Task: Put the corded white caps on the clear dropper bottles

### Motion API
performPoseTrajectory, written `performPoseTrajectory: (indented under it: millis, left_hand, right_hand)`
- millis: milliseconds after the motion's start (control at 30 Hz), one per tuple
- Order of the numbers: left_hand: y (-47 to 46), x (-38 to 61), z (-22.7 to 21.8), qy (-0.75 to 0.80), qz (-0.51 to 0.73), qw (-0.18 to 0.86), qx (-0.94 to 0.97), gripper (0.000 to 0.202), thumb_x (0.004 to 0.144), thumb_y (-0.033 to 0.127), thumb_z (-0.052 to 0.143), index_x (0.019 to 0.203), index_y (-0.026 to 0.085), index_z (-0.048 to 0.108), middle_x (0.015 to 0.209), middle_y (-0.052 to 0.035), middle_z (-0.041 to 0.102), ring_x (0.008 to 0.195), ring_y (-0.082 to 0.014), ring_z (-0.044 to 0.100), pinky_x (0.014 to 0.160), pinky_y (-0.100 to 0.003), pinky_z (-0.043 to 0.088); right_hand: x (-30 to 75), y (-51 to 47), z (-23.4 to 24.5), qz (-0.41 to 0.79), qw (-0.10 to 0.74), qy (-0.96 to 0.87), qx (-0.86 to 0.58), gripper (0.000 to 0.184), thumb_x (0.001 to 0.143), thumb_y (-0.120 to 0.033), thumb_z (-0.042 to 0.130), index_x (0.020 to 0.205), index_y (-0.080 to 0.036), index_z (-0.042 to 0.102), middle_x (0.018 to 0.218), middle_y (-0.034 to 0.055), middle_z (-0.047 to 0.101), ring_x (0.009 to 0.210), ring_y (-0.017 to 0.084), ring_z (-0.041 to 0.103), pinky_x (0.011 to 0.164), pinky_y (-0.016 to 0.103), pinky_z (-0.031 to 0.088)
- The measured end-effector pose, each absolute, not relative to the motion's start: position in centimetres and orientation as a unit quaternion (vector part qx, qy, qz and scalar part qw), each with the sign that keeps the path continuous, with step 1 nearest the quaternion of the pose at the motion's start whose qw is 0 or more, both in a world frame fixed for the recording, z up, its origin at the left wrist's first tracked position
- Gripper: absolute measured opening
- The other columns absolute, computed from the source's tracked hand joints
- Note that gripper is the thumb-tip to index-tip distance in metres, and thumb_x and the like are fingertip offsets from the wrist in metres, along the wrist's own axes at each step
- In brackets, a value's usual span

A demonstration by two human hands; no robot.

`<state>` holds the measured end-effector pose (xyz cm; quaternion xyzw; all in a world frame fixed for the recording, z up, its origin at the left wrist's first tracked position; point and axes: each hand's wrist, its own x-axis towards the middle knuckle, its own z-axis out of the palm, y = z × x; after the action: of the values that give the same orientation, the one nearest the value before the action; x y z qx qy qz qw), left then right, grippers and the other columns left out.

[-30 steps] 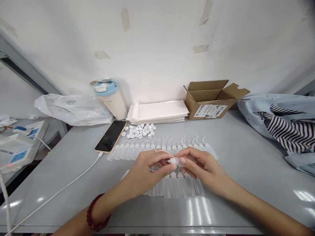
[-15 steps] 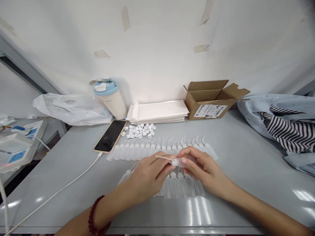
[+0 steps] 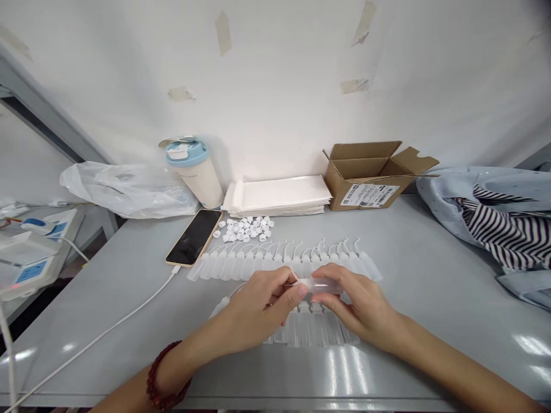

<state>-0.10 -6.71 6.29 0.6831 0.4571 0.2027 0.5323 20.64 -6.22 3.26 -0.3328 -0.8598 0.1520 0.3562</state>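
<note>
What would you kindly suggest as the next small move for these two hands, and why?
Perhaps a gentle tightening turn of the white top by the left hand, while the right hand steadies the clear bottle: the one pinches at the top, the other grips the bottle itself, and whether the top is fully tight cannot be seen.

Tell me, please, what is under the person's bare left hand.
Translucent narrow plastic bottles lie on the glossy grey table, showing at both sides of the left hand; whatever is directly beneath the hand is covered.
</note>
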Motion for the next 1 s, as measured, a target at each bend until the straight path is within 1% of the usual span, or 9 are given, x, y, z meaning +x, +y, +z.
performPoseTrajectory:
  millis: [167,267,400,533,633,700,767,867,1000]
  left_hand:
    - [-6.4,-0.1,6.2,0.436,0.25,0.651,0.569,0.041,0.092,0.05,0.042,0.068,0.017,0.047,0.054,0.006,0.043,0.04,-0.0075,0.043,0.042,-0.021,0.036]
    - [-6.6,0.1,6.1,0.432,0.254,0.638,0.585,0.042,0.093,0.049,0.04,0.069,0.017,0.05,0.054,0.0057,0.043,0.04,-0.0074,0.043,0.043,-0.021,0.036]
    - [-7.2,0.2,5.9,0.431,0.263,0.444,0.74,0.041,0.098,0.038,0.034,0.066,0.017,0.048,0.053,0.0039,0.045,0.049,-0.0087,0.043,0.051,-0.022,0.035]
    - [-7.1,-0.1,5.4,0.364,0.287,0.241,0.853,0.03,0.098,0.027,0.034,0.073,0.018,0.046,0.066,0.0004,0.051,0.058,-0.0114,0.043,0.054,-0.023,0.034]
    - [-6.8,-0.5,5.1,0.345,0.275,0.186,0.878,0.023,0.098,0.027,0.033,0.085,0.018,0.05,0.073,-0.002,0.054,0.061,-0.0129,0.045,0.055,-0.024,0.034]
    - [-6.7,-0.6,5.3,0.364,0.263,0.228,0.864,0.02,0.097,0.029,0.038,0.087,0.018,0.052,0.072,-0.0009,0.054,0.061,-0.0125,0.047,0.057,-0.024,0.035]
    - [-6.7,-0.5,5.7,0.383,0.253,0.312,0.832,0.025,0.097,0.03,0.039,0.08,0.018,0.052,0.07,0.0003,0.054,0.063,-0.0118,0.049,0.059,-0.023,0.037]
    - [-6.5,-0.4,6.3,0.389,0.248,0.42,0.781,0.039,0.098,0.031,0.035,0.064,0.017,0.05,0.065,0.0008,0.054,0.064,-0.0112,0.052,0.062,-0.023,0.039]
    - [-6.4,-0.3,6.6,0.395,0.22,0.534,0.714,0.043,0.097,0.04,0.037,0.064,0.016,0.053,0.061,0.0012,0.055,0.06,-0.0108,0.054,0.062,-0.022,0.041]
  right_hand:
    - [20.7,-5.8,3.4,-0.03,0.382,-0.882,-0.274,0.031,0.093,-0.018,0.049,0.124,-0.015,0.047,0.09,0.0103,0.067,0.078,0.02,0.065,0.06,0.028,0.054]
    - [20.7,-6.0,3.2,-0.068,0.393,-0.881,-0.253,0.038,0.093,-0.013,0.047,0.131,-0.011,0.043,0.086,0.0109,0.065,0.074,0.02,0.063,0.056,0.028,0.051]
    - [20.5,-6.6,3.2,0.074,0.409,-0.864,-0.284,0.028,0.097,-0.021,0.038,0.122,-0.012,0.048,0.072,0.0049,0.056,0.058,0.016,0.053,0.043,0.025,0.041]
    - [20.3,-7.0,4.3,0.283,0.388,-0.811,-0.335,0.024,0.098,-0.024,0.036,0.101,-0.017,0.058,0.067,0.0005,0.056,0.056,0.013,0.051,0.051,0.024,0.043]
    - [20.3,-6.9,5.1,0.39,0.341,-0.766,-0.38,0.027,0.098,-0.027,0.037,0.093,-0.018,0.062,0.065,-0.0014,0.055,0.054,0.011,0.049,0.05,0.023,0.041]
    - [20.3,-6.8,5.1,0.404,0.33,-0.761,-0.385,0.027,0.098,-0.028,0.037,0.096,-0.019,0.063,0.07,-0.0002,0.059,0.057,0.011,0.052,0.053,0.023,0.043]
    - [20.3,-6.7,4.8,0.355,0.348,-0.788,-0.363,0.023,0.097,-0.025,0.039,0.103,-0.02,0.061,0.076,0.0017,0.062,0.063,0.013,0.055,0.057,0.025,0.046]
    - [20.5,-6.5,4.1,0.211,0.384,-0.849,-0.296,0.024,0.096,-0.017,0.042,0.117,-0.018,0.054,0.082,0.0056,0.062,0.067,0.015,0.057,0.056,0.026,0.048]
    - [20.7,-6.2,3.5,0.025,0.4,-0.883,-0.245,0.035,0.092,-0.008,0.047,0.126,-0.014,0.046,0.089,0.0102,0.063,0.074,0.017,0.059,0.056,0.026,0.049]
